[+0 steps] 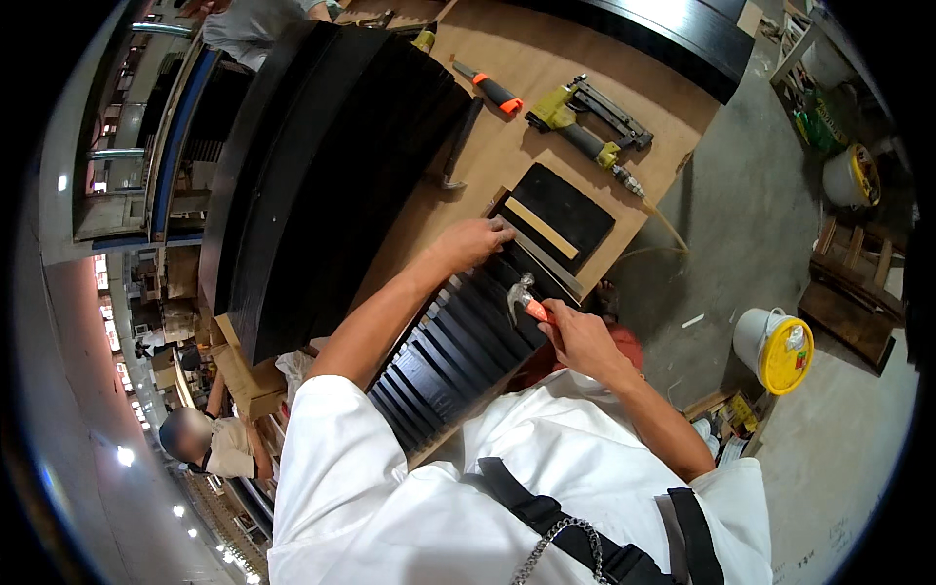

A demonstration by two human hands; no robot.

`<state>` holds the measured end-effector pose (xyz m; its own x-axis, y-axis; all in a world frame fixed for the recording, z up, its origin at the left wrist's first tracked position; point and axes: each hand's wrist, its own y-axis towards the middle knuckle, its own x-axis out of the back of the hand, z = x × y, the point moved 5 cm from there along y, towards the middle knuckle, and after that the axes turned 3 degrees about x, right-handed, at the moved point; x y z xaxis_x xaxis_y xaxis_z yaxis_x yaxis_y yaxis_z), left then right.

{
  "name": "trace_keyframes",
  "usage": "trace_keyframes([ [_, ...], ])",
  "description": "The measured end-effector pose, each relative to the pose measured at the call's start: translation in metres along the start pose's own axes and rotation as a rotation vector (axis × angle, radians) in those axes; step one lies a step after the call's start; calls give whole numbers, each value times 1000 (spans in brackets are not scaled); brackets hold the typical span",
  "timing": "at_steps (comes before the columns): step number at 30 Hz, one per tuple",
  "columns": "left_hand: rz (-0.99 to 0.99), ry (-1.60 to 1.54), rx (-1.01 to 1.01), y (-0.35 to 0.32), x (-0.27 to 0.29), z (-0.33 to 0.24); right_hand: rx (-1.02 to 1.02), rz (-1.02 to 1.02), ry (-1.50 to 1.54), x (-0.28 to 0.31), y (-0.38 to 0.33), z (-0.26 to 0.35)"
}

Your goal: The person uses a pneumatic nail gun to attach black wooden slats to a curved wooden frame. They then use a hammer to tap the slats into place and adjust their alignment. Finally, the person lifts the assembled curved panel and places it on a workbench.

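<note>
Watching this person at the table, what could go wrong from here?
The hammer in the right hand is close to the bare left hand, so a stray swing might hit it. The nail gun lies near the edge of the table, its hose trailing off; a tug could perhaps pull it down.

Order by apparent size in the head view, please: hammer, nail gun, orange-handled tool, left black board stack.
1. Left black board stack
2. Nail gun
3. Hammer and orange-handled tool: unsure, since the right hand partly hides the hammer.
</note>
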<state>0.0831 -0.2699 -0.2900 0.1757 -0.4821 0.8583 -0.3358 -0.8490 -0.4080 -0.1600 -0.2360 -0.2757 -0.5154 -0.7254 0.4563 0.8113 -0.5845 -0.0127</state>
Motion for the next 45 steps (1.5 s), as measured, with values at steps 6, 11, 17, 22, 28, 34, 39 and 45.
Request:
trace_keyframes([
  [6,25,-138,72,3,0,1,-409,-86,575,10,28,-29],
  [11,-23,-298,102,2,11,-5,-415,67,692,31,67,-55],
  [17,-160,-382,50,-2,-7,10,-425,154,441,24,90,-51],
  [22,-170,-358,41,-2,-14,15,-458,89,527,26,91,-56],
  [28,-159,-391,25,-3,-10,12,-471,67,477,30,93,-57],
  [34,-174,-343,76,-8,-22,20,-445,59,490,29,92,-51],
  [39,-176,-318,138,-10,-13,11,-452,112,527,19,92,-58],
  [45,-149,-310,170,-12,-16,12,-491,184,518,21,89,-55],
])
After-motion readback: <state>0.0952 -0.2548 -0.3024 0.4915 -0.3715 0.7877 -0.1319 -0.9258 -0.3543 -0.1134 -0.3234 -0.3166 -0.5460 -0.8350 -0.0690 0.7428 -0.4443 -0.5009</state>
